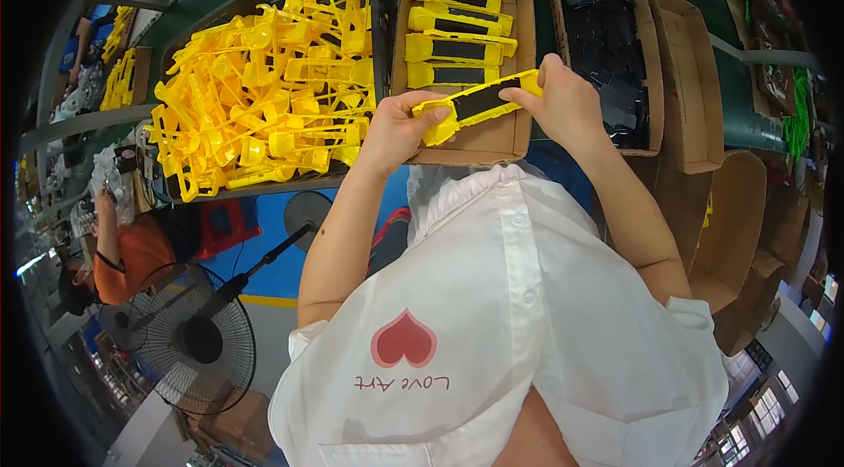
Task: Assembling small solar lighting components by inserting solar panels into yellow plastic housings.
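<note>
Between my two hands is a yellow plastic frame point(447, 126) with a black panel point(479, 101) in its middle, tilted up toward the right. My left hand point(397, 128) pinches its left end, thumb on top. At the other end, my right hand point(563, 102) grips the frame, its thumb lying on the black panel. Just beneath is an open cardboard box point(501, 147); in its far part several similar yellow frames with black panels point(453, 49) lie in a row.
A dark crate point(380, 27) heaped with loose yellow frames point(264, 89) stands on the left. Right of the middle box are a box point(652, 71) of black panels point(607, 45) and a narrow cardboard box point(694, 98). A standing fan point(200, 339) and another person point(132, 260) are at lower left.
</note>
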Tool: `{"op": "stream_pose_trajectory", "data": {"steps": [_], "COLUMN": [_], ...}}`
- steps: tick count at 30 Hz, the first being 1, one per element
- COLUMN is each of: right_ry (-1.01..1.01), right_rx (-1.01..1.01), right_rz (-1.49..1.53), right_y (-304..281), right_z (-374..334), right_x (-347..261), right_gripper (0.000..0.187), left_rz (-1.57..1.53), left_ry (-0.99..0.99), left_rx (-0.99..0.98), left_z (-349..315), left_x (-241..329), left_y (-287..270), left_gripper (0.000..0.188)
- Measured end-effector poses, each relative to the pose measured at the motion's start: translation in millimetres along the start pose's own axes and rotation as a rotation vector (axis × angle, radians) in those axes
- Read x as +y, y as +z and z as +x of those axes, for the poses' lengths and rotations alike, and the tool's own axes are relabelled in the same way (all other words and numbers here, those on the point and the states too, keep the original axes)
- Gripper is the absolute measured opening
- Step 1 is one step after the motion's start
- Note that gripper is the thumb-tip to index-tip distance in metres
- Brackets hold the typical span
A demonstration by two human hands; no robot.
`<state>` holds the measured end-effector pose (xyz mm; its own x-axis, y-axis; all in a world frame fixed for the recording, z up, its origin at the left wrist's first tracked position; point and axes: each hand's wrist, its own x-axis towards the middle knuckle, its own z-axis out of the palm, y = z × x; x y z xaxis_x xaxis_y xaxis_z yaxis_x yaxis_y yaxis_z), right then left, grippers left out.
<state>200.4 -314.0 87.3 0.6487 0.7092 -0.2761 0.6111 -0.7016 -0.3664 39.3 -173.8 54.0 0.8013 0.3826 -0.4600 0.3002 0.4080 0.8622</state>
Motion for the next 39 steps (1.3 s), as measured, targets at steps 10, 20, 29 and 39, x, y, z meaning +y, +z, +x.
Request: {"op": "stream_pose_trajectory", "data": {"steps": [10, 20, 29, 39], "right_ry": [0.156, -0.081, -0.002, 0.154], "right_rx": [-0.056, -0.017, -0.423, 0.269], "right_rz": [0.699, 0.455, 1.348, -0.2], "right_y": [19, 35, 38, 60], "right_z": [0, -4, -10, 0], "right_x": [25, 31, 38, 189], "right_gripper": [0.037, 0.039, 0.046, 0.043], "left_rz": [0.134, 1.326, 0.988, -1.253], "left_ry": [-0.005, 0.29, 0.242, 0.047], "left_rx": [-0.071, 0.052, -0.035, -0.857], "left_z": [6, 32, 46, 42], "left_x": [-3, -3, 2, -16], "left_y": [0, 53, 40, 38], "left_gripper": [0.021, 0.028, 0.021, 0.021]}}
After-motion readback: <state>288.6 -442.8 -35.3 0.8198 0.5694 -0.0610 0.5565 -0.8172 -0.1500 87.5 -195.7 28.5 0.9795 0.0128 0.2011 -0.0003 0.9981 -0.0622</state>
